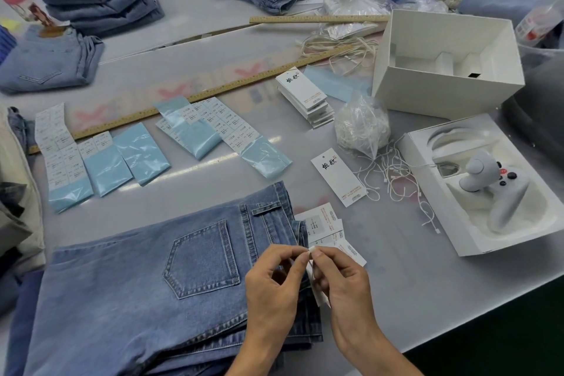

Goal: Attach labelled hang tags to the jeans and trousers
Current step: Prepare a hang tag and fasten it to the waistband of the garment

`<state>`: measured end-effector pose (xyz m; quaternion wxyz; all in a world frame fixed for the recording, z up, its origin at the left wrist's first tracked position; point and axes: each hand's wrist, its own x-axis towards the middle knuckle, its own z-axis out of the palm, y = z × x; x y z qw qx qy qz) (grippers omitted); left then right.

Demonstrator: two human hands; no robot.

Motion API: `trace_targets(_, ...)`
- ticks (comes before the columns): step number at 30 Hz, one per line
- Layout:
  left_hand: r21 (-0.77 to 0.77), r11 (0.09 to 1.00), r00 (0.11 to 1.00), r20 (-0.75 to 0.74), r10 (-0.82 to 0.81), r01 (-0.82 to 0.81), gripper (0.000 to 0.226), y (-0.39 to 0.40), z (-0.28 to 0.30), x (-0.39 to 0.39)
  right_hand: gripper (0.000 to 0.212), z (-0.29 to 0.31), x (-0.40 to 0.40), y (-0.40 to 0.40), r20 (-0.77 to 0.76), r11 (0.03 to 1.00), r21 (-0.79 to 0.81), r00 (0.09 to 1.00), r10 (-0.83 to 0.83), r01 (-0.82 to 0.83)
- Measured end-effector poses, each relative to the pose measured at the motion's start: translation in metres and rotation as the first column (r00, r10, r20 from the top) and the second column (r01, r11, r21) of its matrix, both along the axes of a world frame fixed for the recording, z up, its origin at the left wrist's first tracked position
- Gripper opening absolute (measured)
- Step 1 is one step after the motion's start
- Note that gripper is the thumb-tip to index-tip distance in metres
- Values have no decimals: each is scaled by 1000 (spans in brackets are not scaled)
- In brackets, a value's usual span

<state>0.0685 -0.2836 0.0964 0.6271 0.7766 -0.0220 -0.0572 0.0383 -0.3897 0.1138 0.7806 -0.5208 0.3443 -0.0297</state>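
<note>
1. Folded jeans (137,293) lie on the bench (412,299), back pocket up.
2. Your left hand (271,290) and right hand (345,287) meet at the jeans' waistband edge, together pinching a small white fastener (311,250).
3. Hang tags (328,229) lie just beside that waistband.

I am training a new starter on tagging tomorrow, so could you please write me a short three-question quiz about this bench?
1. True or false: both hands, left hand and right hand, pinch a small white piece over the jeans.
2. Multiple choice: the single hang tag lying face up is A) on the jeans, B) on the table beside the loose strings, C) inside the white box.
3. Fill in: the stack of hang tags sits just in front of a long wooden ____.

Key: 1 true; 2 B; 3 ruler.
</note>
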Motion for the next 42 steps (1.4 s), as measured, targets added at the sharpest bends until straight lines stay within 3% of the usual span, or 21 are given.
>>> trace_targets(6,-61,996,997,-57,55,-58,4,2,1,-1,17,-1,0,2,17,997,-59,999,44,-43)
trace_targets(16,-94,996,995,-99,-10,1,4,7,0,4,18,-2,1,-5,29,990,-81,992,119,-116)
trace_targets(22,-186,965,953,-204,-224,187,18,20,1,14,19,-1,4,-34,71,897,-163,902,426,-411)
trace_targets(28,-255,931,937,-162,-308,262,21,23,-2,11,13,2,4,-54,39,766,-212,778,627,-607)
trace_targets(36,-364,913,960,-134,-247,184,20,23,-9,10,14,0,6,-47,54,772,-226,783,619,-594)
trace_targets(42,-379,923,955,-244,-169,67,12,26,-11,19,15,-7,13,-23,-1,755,-433,838,545,-492)
